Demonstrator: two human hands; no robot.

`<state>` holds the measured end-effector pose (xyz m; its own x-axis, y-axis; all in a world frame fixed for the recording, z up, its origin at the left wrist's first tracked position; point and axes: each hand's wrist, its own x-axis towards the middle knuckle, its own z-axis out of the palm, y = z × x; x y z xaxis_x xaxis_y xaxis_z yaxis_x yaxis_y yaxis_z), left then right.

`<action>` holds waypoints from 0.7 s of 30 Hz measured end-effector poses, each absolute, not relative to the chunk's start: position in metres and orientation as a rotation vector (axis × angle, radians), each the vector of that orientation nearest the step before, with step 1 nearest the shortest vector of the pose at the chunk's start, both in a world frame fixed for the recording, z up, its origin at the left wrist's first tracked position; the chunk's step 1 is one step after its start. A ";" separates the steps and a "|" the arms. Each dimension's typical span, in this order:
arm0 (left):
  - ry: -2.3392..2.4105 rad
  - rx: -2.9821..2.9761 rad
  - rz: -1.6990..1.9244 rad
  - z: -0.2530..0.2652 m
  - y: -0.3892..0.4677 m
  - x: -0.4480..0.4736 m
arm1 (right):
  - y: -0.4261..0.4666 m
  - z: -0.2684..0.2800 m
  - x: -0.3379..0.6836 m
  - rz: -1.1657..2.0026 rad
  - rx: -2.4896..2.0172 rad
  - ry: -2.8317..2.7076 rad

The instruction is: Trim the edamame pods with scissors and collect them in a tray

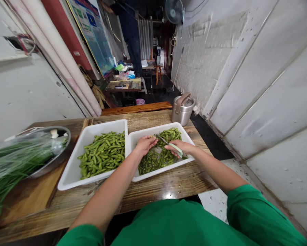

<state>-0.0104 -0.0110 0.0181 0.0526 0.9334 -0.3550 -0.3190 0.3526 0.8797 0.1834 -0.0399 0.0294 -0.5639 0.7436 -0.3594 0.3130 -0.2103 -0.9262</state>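
Observation:
My right hand [176,147] is closed around the pale green handles of a pair of scissors [177,149], whose metal blades point left. My left hand [146,144] is pinched on a small green pod, likely an edamame pod [153,137], at the blade tips. Both hands are above the right white tray [146,131], where edamame pods [153,161] lie in water. To the left, a second white tray [73,171] holds a heap of edamame pods [103,152].
A steel pot with a brown handle [183,110] stands behind the right tray. At left, a metal bowl [66,136] with plastic-wrapped green stalks [22,160] rests on a cutting board [44,191]. A person [133,41] stands in the background.

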 end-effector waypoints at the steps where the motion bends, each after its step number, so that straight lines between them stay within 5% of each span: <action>1: 1.138 0.700 1.095 0.018 -0.010 -0.012 | -0.040 0.029 0.183 1.862 -1.235 -1.714; 21: 1.329 0.866 1.097 0.015 -0.007 -0.009 | -0.040 0.032 0.185 1.753 -1.267 -1.683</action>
